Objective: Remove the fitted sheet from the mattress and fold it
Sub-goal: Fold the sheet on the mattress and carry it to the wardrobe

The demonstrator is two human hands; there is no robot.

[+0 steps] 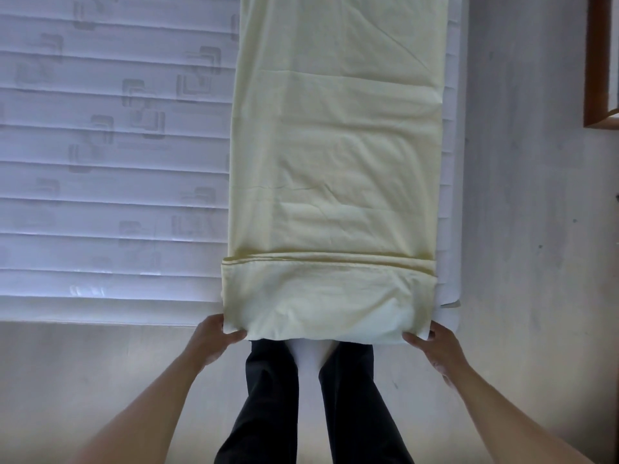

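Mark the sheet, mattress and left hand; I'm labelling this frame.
sheet (pixel 335 162), head view, middle of the folded strip.
mattress (pixel 110 162), head view, bare quilted top.
left hand (pixel 214 339), head view, back of the hand.

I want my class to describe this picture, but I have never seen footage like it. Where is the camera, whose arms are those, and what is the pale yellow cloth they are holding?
There is one picture, taken by a camera worn on a person's head, looking forward and down. The two bare arms are that person's own; no machine is involved. The dark trouser legs below are theirs too. A pale yellow fitted sheet, already folded into a long strip, lies on the right part of a white quilted mattress and hangs over its near edge. The left hand and the right hand each grip a near corner of the sheet with their fingers. A wooden frame shows at top right.
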